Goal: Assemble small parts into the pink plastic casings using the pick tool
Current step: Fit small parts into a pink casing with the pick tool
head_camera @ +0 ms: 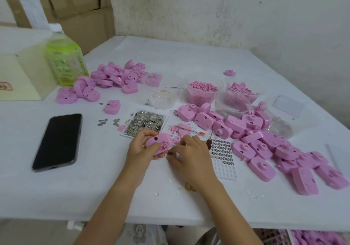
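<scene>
A: Through the head camera, what have you got hold of?

B: My left hand (140, 147) is curled round one pink casing (158, 144), held over the table (170, 59) close in front of me. A dark round hole shows on its upper face.

A: And the other hand?

B: My right hand (191, 154) is just beside the casing, fingers bent, tips pinched together at its lower edge. What they pinch is too small to tell. The pick tool (209, 142) is gripped in that same hand; its dark handle and thin shaft stick out on the far side.

A: What lies around you?

B: A heap of casings (265, 142) to my right, another heap (113, 77) far left beside a green bottle (66, 63). A tray of silvery bits (123, 134) lies just beyond my left hand, a white grid tray (227, 172) with small rings by my right. Tubs of pink pieces (201, 98) stand further back, and a dark phone (56, 140) lies well off to the left
</scene>
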